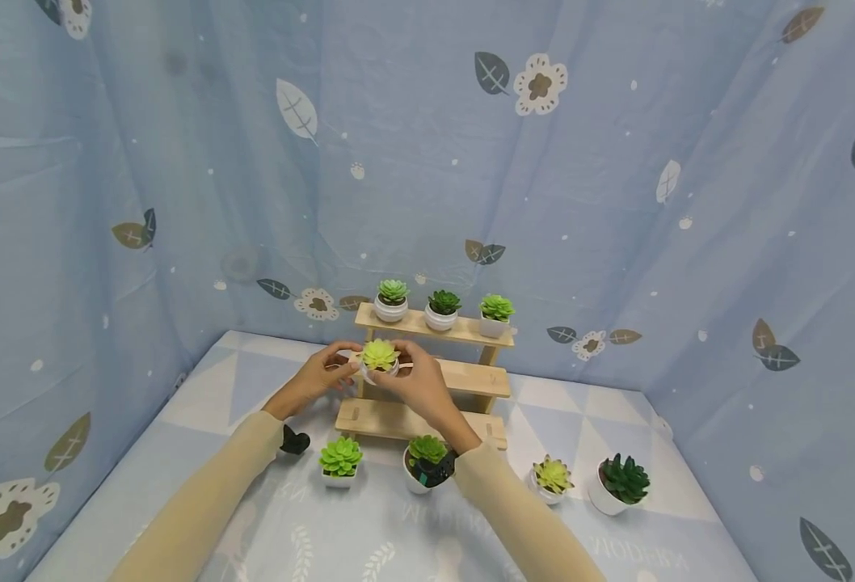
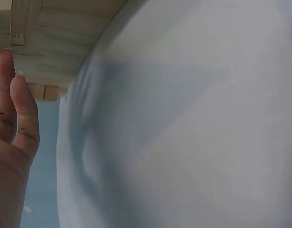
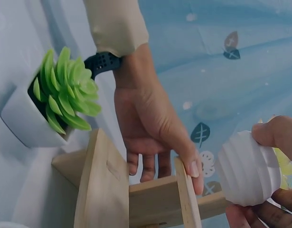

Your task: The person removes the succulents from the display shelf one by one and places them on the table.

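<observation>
In the head view, my right hand (image 1: 423, 388) pinches a small white ribbed pot with a yellow-green succulent (image 1: 380, 356), held over the left end of the stand's middle board. The right wrist view shows the ribbed pot (image 3: 245, 168) tilted between thumb and fingers. My left hand (image 1: 318, 376) grips the left end of that middle board on the wooden three-tier plant stand (image 1: 471, 377). Seen from the right wrist, the left hand (image 3: 148, 114) has its thumb and a finger above the board (image 3: 186, 190), other fingers below. Part of the left hand (image 2: 15, 114) shows in its own wrist view.
On the top board stand three potted succulents, among them a dark green one (image 1: 442, 309). Before the stand sit a bright green succulent (image 1: 340, 459) and another (image 1: 426, 457) near the right wrist. A yellowish succulent (image 1: 551, 478) and a dark green one (image 1: 620, 483) are at right.
</observation>
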### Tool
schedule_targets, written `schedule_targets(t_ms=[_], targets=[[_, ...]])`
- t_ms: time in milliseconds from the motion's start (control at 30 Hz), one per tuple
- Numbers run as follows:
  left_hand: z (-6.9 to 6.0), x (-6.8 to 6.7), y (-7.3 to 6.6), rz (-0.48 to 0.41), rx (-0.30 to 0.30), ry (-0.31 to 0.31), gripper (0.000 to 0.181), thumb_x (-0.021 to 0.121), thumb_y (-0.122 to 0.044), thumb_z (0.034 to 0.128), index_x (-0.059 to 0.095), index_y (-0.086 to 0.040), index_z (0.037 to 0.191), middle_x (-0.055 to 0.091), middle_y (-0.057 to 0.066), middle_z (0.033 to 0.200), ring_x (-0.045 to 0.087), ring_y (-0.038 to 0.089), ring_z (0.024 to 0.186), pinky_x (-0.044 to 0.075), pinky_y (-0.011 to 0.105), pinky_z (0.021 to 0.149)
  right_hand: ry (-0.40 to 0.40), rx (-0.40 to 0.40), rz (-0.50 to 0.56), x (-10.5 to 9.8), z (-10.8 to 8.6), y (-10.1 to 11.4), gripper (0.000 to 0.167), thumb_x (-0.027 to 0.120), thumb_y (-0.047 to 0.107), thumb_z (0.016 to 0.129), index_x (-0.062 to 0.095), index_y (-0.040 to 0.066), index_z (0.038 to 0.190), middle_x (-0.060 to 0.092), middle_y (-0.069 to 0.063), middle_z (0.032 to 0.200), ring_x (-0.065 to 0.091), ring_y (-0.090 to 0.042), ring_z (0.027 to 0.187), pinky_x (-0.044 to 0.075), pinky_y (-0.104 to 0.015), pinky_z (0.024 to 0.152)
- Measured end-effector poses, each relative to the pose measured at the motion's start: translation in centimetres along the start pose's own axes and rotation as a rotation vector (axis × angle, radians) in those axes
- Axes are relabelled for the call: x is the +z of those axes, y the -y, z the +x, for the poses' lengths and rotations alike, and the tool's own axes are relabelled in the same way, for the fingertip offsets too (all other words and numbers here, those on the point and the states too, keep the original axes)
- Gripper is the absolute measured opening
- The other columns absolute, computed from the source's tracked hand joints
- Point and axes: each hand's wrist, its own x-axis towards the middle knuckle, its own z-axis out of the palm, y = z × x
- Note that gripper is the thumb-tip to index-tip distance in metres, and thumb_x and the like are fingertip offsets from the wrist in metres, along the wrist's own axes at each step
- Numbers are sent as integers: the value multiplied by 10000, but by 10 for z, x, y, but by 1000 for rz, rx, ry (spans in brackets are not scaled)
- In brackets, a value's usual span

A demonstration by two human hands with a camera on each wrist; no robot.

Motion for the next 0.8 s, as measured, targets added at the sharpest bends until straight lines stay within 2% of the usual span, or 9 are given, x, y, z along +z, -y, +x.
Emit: schedule_targets(t_ms=[167, 400, 500, 600, 800], targets=[[0, 0, -1, -3, 2, 7, 534, 658, -414, 1019, 482, -249, 1496, 605, 189, 1202, 642, 446, 1050, 511, 632, 888, 14, 10, 3, 0, -8, 4, 684, 824, 428, 887, 544, 171, 1456, 619, 7, 1245, 624, -155, 1081, 554, -352, 902], [1, 0, 1, -23, 4, 9, 533, 599, -271, 1074, 413, -145, 1558, 591, 201, 1197, 582, 544, 1092, 467, 699, 905, 37, -16, 7, 1, -17, 7, 670, 817, 441, 891, 552, 177, 1446, 624, 8, 1233, 632, -152, 1065, 557, -345, 897], [-5, 2, -12, -21, 4, 14, 508, 585, -249, 1081, 424, -125, 1546, 585, 215, 1194, 559, 568, 1109, 451, 710, 921, 43, -16, 1, 1, -20, 9, 658, 815, 437, 893, 558, 178, 1441, 622, 18, 1228, 632, -146, 1057, 559, -335, 886], [-6, 3, -15, -15, 1, 13, 506, 593, -277, 1076, 438, -136, 1537, 593, 207, 1189, 567, 557, 1100, 453, 707, 924, 48, -7, -4, 0, -24, 10, 665, 813, 447, 892, 554, 184, 1446, 621, 21, 1230, 641, -150, 1044, 567, -339, 860], [1, 1, 0, -35, 2, 12, 559, 620, -323, 1058, 419, -159, 1554, 591, 204, 1201, 590, 526, 1083, 462, 704, 909, 51, 5, -32, 1, -30, 9, 698, 807, 470, 891, 538, 189, 1471, 622, 21, 1253, 645, -150, 1063, 564, -351, 876]])
